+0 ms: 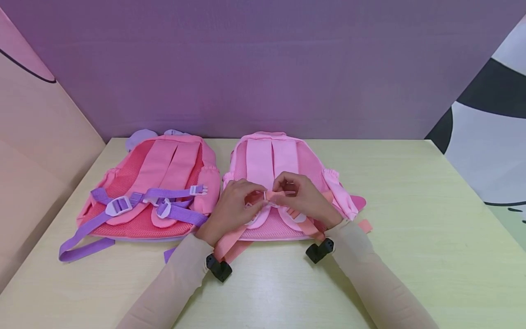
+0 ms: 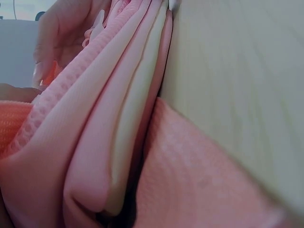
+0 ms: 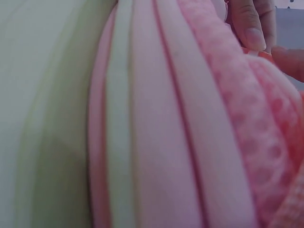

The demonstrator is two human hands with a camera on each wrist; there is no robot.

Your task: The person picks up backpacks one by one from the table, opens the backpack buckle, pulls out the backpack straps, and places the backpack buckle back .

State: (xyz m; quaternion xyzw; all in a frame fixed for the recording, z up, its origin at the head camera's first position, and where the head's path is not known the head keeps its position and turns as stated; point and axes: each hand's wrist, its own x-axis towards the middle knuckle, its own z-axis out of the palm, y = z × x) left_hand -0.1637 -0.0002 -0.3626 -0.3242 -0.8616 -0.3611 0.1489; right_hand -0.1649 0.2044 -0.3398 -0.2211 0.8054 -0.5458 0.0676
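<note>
A light pink backpack (image 1: 259, 160) lies on the table with its shoulder-strap side up. Over its middle, my left hand (image 1: 234, 205) pinches a small white buckle (image 1: 265, 195) between thumb and fingers, though the fingers cover much of it. Close on the other side, my right hand (image 1: 304, 196) pinches the orange strap (image 1: 273, 195) joined at that buckle. More orange webbing (image 1: 230, 240) hangs over the bag's lower edge beneath my left wrist. In the right wrist view, fingertips (image 3: 255, 39) meet above the pink mesh (image 3: 256, 137).
On the left lies a second, coral-pink backpack (image 1: 164, 160) with purple straps (image 1: 88, 228) and white buckles (image 1: 119, 206). One purple strap trails onto the pale table (image 1: 411, 219). A purple partition (image 1: 263, 68) stands along the table's back edge.
</note>
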